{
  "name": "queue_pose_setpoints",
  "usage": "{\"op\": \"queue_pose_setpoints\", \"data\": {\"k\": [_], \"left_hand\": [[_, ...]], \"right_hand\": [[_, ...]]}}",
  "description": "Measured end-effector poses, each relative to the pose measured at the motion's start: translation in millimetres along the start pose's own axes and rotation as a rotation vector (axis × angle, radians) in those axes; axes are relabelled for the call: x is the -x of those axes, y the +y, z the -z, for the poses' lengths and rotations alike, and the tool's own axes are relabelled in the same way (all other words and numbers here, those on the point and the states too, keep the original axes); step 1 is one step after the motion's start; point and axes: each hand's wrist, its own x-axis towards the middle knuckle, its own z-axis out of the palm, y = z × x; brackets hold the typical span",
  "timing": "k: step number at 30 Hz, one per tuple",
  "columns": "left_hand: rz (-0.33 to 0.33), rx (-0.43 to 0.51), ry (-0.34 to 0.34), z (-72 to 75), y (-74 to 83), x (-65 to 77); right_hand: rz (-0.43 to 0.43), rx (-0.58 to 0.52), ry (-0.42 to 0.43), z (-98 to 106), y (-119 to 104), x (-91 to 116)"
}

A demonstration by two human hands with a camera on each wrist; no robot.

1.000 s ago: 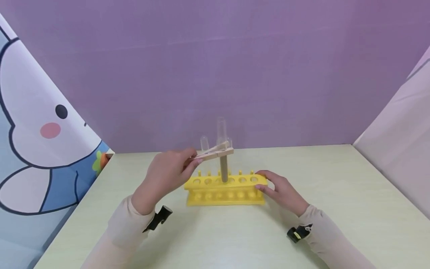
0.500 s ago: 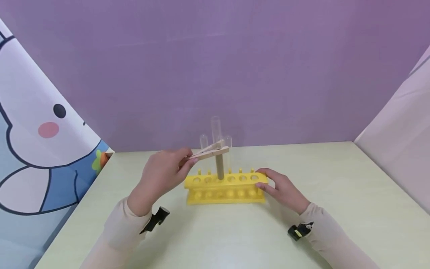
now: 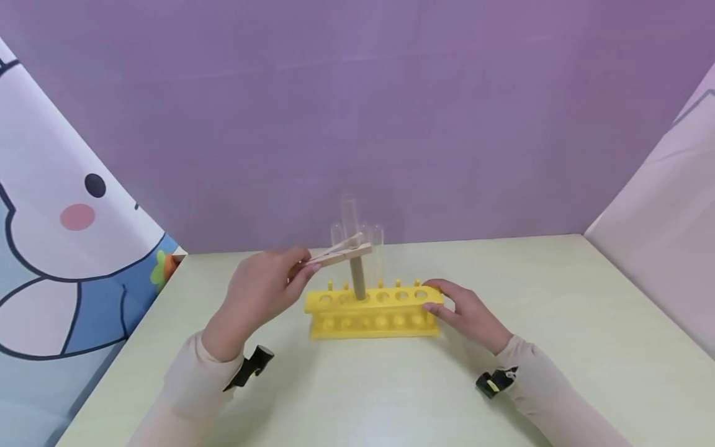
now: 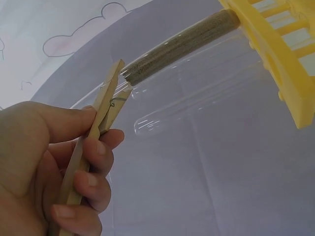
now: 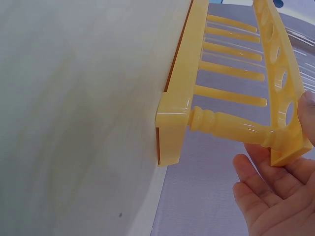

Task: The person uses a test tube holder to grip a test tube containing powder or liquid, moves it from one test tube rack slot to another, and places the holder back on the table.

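My left hand [image 3: 257,292] grips a wooden test tube holder [image 3: 337,254], its fingers curled round the handles in the left wrist view. The holder's jaws clasp a glass test tube [image 4: 182,46] partly filled with grey-brown material. The tube leans slightly left in the head view, with its lower end at a hole in the top bar of the yellow test tube rack [image 3: 374,332]. At the rack's right end, my right hand [image 3: 469,313] holds the top bar between thumb and fingers; the right wrist view shows the fingers under that end [image 5: 290,152].
Behind the rack, several clear test tubes [image 3: 377,239] stand with rounded ends up, near its row of yellow pegs [image 3: 398,283]. The rack stands on a pale table [image 3: 363,391]. A purple backdrop [image 3: 357,124] rises at the table's back edge, with printed cloth [image 3: 44,248] at the left.
The left hand has moved left with the holder and test tube, whose top now tilts left. The tube's lower end has shifted left along the rack. The right hand keeps its hold.
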Motion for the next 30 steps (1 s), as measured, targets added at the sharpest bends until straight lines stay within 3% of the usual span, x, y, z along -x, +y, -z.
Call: {"op": "queue_pose_setpoints", "data": {"k": [10,30], "left_hand": [[-0.001,0.001,0.027,3.8,-5.3,2.4],[0.028,-0.032,-0.015,12.6,-7.9,8.5]], "right_hand": [[-0.013,0.009,-0.003,-0.4,0.7,-2.3],[-0.019,0.006,-0.005,-0.1,0.3,0.5]]}}
